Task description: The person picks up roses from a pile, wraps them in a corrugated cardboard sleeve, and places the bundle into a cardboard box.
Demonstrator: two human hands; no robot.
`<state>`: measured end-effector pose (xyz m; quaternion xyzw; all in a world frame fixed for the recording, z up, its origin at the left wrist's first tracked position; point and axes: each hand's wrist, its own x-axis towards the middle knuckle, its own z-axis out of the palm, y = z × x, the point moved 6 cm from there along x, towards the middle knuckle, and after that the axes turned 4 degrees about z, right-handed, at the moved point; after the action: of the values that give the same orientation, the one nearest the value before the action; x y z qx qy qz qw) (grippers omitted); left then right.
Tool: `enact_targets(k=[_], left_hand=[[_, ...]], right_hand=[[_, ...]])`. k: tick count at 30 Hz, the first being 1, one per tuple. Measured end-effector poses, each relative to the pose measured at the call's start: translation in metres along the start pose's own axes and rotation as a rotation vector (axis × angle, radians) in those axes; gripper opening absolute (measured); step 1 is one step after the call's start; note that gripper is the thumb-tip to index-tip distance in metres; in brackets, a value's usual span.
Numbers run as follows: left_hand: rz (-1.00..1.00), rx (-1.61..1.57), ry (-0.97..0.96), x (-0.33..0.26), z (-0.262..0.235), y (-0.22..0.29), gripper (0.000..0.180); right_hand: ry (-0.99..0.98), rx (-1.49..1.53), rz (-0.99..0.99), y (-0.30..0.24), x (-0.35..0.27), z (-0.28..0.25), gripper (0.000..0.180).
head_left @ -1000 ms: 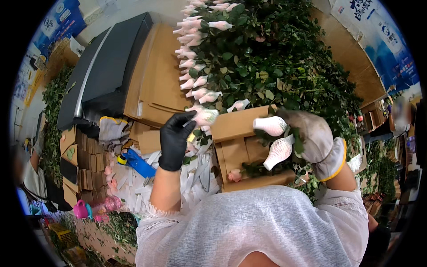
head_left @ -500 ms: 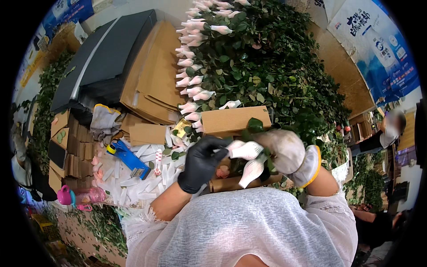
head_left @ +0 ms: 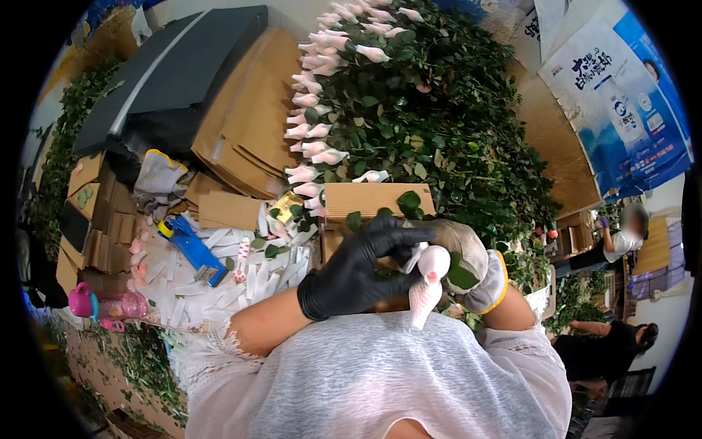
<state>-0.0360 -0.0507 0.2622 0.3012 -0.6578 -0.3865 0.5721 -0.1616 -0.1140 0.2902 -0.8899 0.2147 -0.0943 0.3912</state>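
At far left, a pink bottle [head_left: 121,305], then a long blue tool [head_left: 196,254] among loose white strips [head_left: 252,287]. Next, the black-gloved left hand [head_left: 351,267], bent, with thumb and fingers up against the netted flowers [head_left: 424,298]; cannot tell whether pinching one or merely touching. Just in front of the chest, two pale sleeved heads, close together, one tip toward the camera. Directly beside them, the pale-gloved right hand [head_left: 468,249], curled closed, apparently around the stems, partly covered by a leaf [head_left: 462,276]. Could bruise petals or slide a net sleeve off by squeezing from the left too hard; could let a stem slip through a slack, bulky right glove; could snag netting on leaves. Reaching farther right, heaped leafy stems [head_left: 446,132].
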Motion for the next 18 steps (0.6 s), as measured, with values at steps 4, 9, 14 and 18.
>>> enact_targets(k=[4, 9, 14, 18], left_hand=[[0.054, 0.004, -0.075, 0.006, 0.010, 0.003, 0.063], [0.142, 0.086, -0.056, 0.011, 0.014, 0.000, 0.063], [0.133, 0.094, -0.031, 0.009, 0.013, -0.005, 0.060], [0.158, 0.108, -0.003, 0.008, 0.011, -0.007, 0.052]], right_hand=[[0.004, 0.394, 0.186, 0.036, -0.021, 0.008, 0.051], [0.087, 0.943, 0.289, 0.056, -0.047, 0.018, 0.052], [0.110, 1.064, 0.357, 0.057, -0.047, 0.024, 0.051], [0.092, 0.860, 0.294, 0.050, -0.038, 0.020, 0.043]])
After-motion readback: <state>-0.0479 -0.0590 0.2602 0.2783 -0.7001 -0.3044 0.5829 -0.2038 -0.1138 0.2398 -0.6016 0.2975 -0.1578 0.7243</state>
